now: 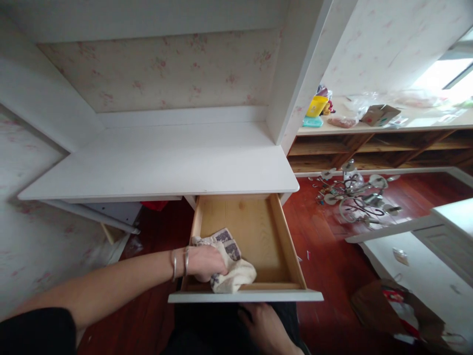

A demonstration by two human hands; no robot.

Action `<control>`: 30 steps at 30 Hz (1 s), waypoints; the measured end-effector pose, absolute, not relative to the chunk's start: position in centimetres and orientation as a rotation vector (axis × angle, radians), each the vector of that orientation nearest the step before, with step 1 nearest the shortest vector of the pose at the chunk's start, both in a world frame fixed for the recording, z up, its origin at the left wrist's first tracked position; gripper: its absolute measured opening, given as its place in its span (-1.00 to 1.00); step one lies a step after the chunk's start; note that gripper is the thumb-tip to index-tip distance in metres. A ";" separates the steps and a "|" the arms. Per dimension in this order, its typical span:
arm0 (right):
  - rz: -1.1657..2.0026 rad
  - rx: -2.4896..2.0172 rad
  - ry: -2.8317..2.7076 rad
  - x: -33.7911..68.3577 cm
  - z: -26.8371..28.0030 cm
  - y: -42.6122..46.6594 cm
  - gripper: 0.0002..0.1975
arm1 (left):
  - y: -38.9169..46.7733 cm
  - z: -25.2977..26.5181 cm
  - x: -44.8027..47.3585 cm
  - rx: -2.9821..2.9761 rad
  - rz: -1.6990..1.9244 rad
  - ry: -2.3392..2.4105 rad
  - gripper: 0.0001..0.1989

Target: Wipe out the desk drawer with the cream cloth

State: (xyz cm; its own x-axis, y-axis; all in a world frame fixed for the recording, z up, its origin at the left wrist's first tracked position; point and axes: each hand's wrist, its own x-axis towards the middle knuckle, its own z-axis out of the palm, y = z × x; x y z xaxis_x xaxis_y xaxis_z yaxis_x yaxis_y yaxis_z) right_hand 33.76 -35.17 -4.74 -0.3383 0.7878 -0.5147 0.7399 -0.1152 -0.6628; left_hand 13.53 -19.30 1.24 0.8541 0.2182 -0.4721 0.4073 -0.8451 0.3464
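Bunched in my left hand [207, 263] is a cream cleaning cloth [238, 276] with dark printed patches. The hand is closed around it, and the cloth lies against the front left part of the inside of a pulled-out wooden drawer [258, 229]. Two silver bangles circle the left wrist. Just below the drawer's white front edge, my right hand [264, 325] lies over my dark clothing. Its thumb side shows apart from the other fingers, and I see nothing in it; the fingertips are partly hidden. The drawer sits under a white desk [166, 162].
White side panels and an upper shelf frame the desk. On the red wooden floor to the right lies a dismantled chandelier [360, 192]. A low shelf unit [388, 143] holds a yellow container [317, 105] and a cardboard box [380, 115]. A brown bag [373, 301] stands at lower right.
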 end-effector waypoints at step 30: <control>1.467 -1.805 -2.024 33.7 -5.5 -35.7 -0.59 | -14.6 0.4 11.6 2.512 -0.151 1.507 -0.75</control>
State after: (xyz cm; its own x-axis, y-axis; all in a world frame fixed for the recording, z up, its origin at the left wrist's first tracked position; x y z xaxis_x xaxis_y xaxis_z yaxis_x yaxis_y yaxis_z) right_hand 33.75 -35.74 -5.52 -0.3138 0.7957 -0.5180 0.7402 -0.1367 -0.6584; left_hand 11.58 -14.57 0.35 0.4725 0.8598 -0.1936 0.8811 -0.4562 0.1247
